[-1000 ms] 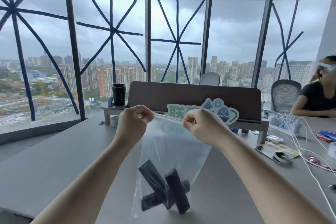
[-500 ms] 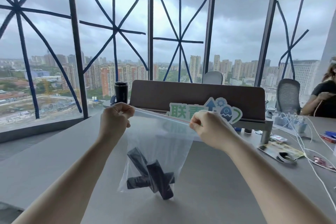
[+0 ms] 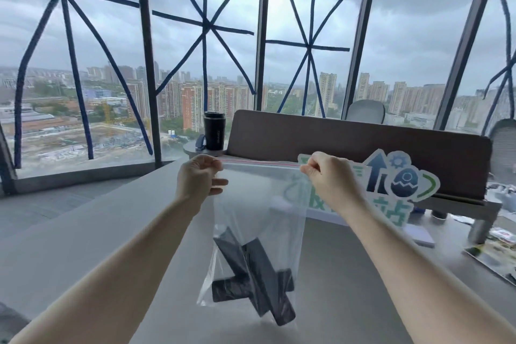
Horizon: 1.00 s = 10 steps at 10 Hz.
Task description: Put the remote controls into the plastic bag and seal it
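Pinched at both ends of the zip strip (image 3: 261,163): left hand (image 3: 199,180) clenched on the left corner, thumb and forefinger pressed together on it; right hand (image 3: 329,179) clenched on the right corner the same way. Strung taut and level between the two sets of fingertips, a thin red line along the mouth, long axis running straight from one pinch to the other. Judged from that: a sliding press along the strip called for next, either hand equally near, whole length between them within reach. Cannot tell from here how much of the strip is already mated.

Hanging straight down from the fingers, the plastic bag (image 3: 259,218): clear, thin, softly creased, slack in the middle. Slumped at its bottom, well below both pinches, the remote controls (image 3: 252,275): dark, matte, long slim bars crossed over one another, one end poking the lower corner outward. Beneath, apparently clear of the bag, a smooth grey table (image 3: 83,232).
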Motion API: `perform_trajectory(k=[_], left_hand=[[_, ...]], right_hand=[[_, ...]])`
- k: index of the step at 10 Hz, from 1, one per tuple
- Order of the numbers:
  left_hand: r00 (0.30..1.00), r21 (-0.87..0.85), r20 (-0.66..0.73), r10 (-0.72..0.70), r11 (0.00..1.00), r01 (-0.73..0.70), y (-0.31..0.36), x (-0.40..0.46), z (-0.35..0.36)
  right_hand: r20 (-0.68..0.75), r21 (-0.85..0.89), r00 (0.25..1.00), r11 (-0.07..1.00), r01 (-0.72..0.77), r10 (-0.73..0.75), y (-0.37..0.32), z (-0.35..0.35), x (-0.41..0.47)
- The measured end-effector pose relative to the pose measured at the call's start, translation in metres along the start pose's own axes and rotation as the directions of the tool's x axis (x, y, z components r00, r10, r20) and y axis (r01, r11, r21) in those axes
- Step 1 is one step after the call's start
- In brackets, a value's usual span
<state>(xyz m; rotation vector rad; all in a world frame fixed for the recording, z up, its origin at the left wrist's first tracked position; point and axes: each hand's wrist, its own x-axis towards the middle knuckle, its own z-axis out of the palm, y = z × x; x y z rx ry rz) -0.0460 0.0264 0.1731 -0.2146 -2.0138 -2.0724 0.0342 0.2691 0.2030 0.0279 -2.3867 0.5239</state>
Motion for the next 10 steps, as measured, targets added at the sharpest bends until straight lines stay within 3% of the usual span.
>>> perform_trajectory(k=[2, 3, 4, 6, 8, 9, 10], left_hand=[[0.993, -0.081, -0.117, 0.018, 0.996, -0.027, -0.017, 0.091, -0.011], [0.993, -0.079, -0.114, 0.013, 0.997, -0.022, -0.046, 0.112, -0.025], [0.994, -0.105, -0.084, -0.069, 0.993, 0.060, -0.088, 0.112, -0.038], [0.975, -0.079, -0.080, -0.208, 0.976, 0.202, -0.159, 0.076, -0.071], [0.978, 0.197, -0.058, -0.199, 0.959, 0.206, -0.175, 0.028, -0.100], [0.987, 0.343, -0.120, -0.105, 0.929, 0.141, -0.158, 0.005, -0.102], [0.992, 0.440, -0.124, 0.008, 0.897, 0.048, -0.142, -0.041, -0.093]], right_hand=[[-0.055, 0.094, 0.998, 0.996, 0.008, -0.003, -0.014, 0.059, 0.058], [-0.010, 0.112, 0.999, 0.993, 0.038, -0.037, -0.012, 0.092, 0.047], [0.123, 0.127, 0.991, 0.991, 0.036, -0.052, -0.008, 0.129, 0.020], [0.355, 0.213, 0.934, 0.970, -0.120, 0.038, -0.008, 0.175, -0.024], [0.563, 0.190, 0.824, 0.959, -0.208, 0.067, -0.011, 0.164, -0.056], [0.435, 0.200, 0.895, 0.957, -0.209, 0.105, -0.010, 0.126, -0.066], [0.296, 0.414, 0.947, 0.877, -0.245, 0.126, -0.012, 0.064, -0.089]])
